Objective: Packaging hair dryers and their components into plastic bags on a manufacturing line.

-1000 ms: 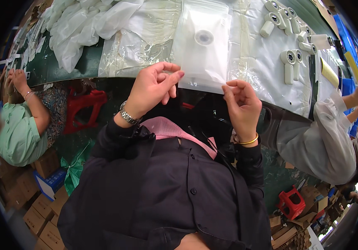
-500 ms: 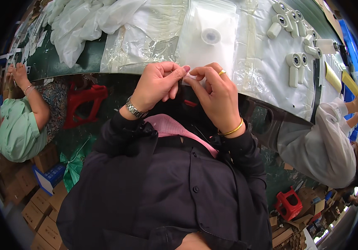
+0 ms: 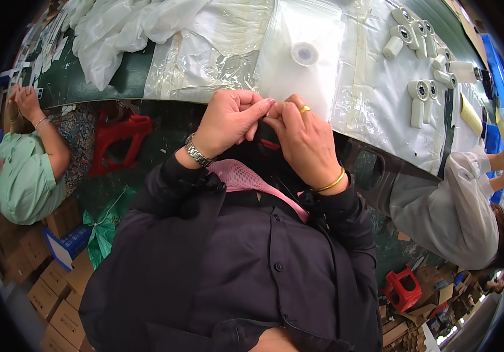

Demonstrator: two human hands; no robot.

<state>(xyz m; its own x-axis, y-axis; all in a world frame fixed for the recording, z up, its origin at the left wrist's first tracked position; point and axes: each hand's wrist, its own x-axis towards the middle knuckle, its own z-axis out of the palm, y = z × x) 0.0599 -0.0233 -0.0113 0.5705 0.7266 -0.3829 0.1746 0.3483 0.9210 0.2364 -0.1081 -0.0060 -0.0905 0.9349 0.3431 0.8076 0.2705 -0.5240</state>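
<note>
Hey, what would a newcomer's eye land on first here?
Probably the left hand and right hand, close together by the near edge of stacked translucent plastic bags, upper centre. Then white round-headed devices with handles, upper right, and a bright red plastic stool at left.

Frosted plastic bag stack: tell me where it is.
In the head view, the frosted plastic bag stack lies at top centre, just beyond the right hand, with crumpled white plastic to its left and white round-headed devices right.

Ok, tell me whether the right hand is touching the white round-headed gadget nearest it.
Apart. The head view shows a stretch of plastic sheet plainly visible between the right hand and that white round-headed gadget.
</note>
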